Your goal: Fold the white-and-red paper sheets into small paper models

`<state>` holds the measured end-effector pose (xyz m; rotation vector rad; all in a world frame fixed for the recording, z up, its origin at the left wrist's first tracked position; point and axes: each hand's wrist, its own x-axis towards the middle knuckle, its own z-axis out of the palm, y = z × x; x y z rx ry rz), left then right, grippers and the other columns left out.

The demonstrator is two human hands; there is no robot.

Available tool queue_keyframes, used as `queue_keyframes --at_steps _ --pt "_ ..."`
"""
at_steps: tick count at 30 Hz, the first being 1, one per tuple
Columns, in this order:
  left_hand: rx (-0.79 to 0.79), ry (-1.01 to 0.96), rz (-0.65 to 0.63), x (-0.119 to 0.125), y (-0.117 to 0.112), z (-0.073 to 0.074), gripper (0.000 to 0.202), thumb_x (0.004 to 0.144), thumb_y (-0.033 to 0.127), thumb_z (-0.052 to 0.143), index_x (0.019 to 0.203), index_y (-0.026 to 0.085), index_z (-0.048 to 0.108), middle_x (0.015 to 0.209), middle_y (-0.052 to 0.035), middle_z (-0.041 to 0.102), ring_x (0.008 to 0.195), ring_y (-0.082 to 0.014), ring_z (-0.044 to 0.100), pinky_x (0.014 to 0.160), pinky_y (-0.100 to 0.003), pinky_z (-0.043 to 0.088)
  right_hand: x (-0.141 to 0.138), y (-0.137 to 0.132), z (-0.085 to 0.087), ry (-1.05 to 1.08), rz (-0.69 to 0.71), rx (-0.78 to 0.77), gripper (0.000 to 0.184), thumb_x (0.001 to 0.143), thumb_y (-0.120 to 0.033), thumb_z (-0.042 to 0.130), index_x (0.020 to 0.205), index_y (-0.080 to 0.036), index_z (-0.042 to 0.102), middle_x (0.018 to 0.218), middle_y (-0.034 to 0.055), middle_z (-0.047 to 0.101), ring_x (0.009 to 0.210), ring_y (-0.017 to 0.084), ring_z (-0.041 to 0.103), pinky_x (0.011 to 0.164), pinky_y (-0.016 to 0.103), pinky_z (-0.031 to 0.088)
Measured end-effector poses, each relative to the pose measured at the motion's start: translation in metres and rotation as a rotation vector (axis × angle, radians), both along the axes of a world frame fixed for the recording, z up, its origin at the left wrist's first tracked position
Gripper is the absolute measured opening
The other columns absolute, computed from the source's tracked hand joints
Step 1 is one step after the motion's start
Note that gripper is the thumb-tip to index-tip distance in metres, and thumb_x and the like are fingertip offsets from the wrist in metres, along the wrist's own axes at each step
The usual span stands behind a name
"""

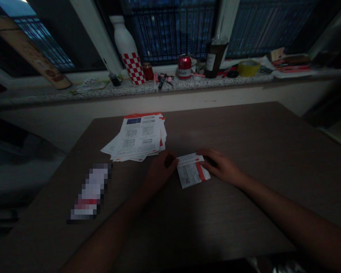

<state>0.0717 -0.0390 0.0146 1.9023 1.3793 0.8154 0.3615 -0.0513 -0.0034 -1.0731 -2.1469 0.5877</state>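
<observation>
Left to right: a pixelated item (pixel 91 191) lies on the wood-laminate table (pixel 244 129), too blurred to identify. Next, a loose stack of printed leaflets (pixel 138 137) with orange edges. Left hand (pixel 160 170) is half-curled, fingertips at the left edge of a small printed leaflet (pixel 191 170). That leaflet sits between the hands, long axis roughly left-right, slightly skewed. Right hand (pixel 220 165) is loosely curled, fingers over its upper right edge. Grip firmness: cannot tell.
</observation>
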Motion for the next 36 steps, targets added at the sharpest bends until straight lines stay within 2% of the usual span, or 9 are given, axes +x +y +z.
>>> queue_keyframes --at_steps 4,7,13,16,26,31,36 --pt "-0.037 -0.095 -0.004 0.0015 -0.0007 0.0037 0.011 0.095 0.031 0.068 0.100 0.023 0.063 0.097 -0.0020 0.074 0.089 -0.0201 0.072 0.083 -0.036 0.060 -0.0029 0.0018 -0.0002 0.218 -0.101 -0.170 0.037 0.105 -0.040 0.062 0.138 -0.025 0.062 0.122 0.0103 0.077 0.110 0.027 0.076 0.096 0.047 0.064" --pt "-0.041 -0.142 -0.005 0.0026 -0.0017 0.0052 0.012 0.094 0.032 0.069 0.099 0.023 0.063 0.096 -0.0017 0.073 0.088 -0.0193 0.071 0.083 -0.036 0.060 -0.0036 0.0037 -0.0026 0.317 -0.093 -0.311 0.033 0.103 -0.044 0.063 0.129 -0.024 0.065 0.108 0.0084 0.081 0.095 0.025 0.079 0.083 0.042 0.067" --pt "-0.042 -0.184 -0.021 0.0021 -0.0016 0.0033 0.013 0.093 0.032 0.069 0.099 0.022 0.063 0.096 -0.0013 0.072 0.088 -0.0193 0.071 0.082 -0.035 0.059 -0.0045 0.0052 -0.0037 0.377 -0.145 -0.414 0.029 0.097 -0.049 0.068 0.111 -0.023 0.068 0.096 0.0067 0.081 0.087 0.025 0.079 0.078 0.041 0.066" --pt "-0.069 -0.184 -0.022 0.0015 -0.0010 0.0038 0.015 0.092 0.035 0.070 0.097 0.022 0.064 0.095 -0.0014 0.072 0.087 -0.0201 0.071 0.082 -0.036 0.059 -0.0049 0.0050 -0.0031 0.394 -0.184 -0.442 0.029 0.094 -0.050 0.071 0.103 -0.023 0.068 0.088 0.0049 0.080 0.082 0.025 0.078 0.077 0.040 0.065" --pt "-0.193 -0.230 0.032 0.0024 0.0006 0.0048 0.017 0.088 0.034 0.073 0.091 0.021 0.062 0.090 -0.0011 0.070 0.085 -0.0203 0.069 0.079 -0.034 0.055 -0.0086 0.0019 0.0003 0.461 -0.151 -0.444 0.024 0.093 -0.046 0.075 0.098 -0.024 0.071 0.088 0.0049 0.080 0.081 0.023 0.077 0.075 0.038 0.064" --pt "-0.244 -0.370 0.032 0.0029 -0.0003 0.0033 0.021 0.087 0.034 0.074 0.098 0.022 0.060 0.090 0.0003 0.069 0.085 -0.0191 0.068 0.080 -0.033 0.054 -0.0093 0.0006 0.0021 0.449 -0.130 -0.393 0.023 0.094 -0.045 0.074 0.099 -0.023 0.071 0.088 0.0047 0.079 0.080 0.022 0.077 0.074 0.038 0.064" --pt "-0.269 -0.415 0.015 0.0033 -0.0024 0.0044 0.023 0.088 0.035 0.073 0.102 0.022 0.061 0.089 0.0004 0.068 0.087 -0.0195 0.068 0.082 -0.033 0.053 -0.0093 0.0005 0.0028 0.451 -0.136 -0.387 0.023 0.095 -0.045 0.074 0.097 -0.023 0.071 0.087 0.0046 0.079 0.079 0.021 0.076 0.072 0.037 0.064"
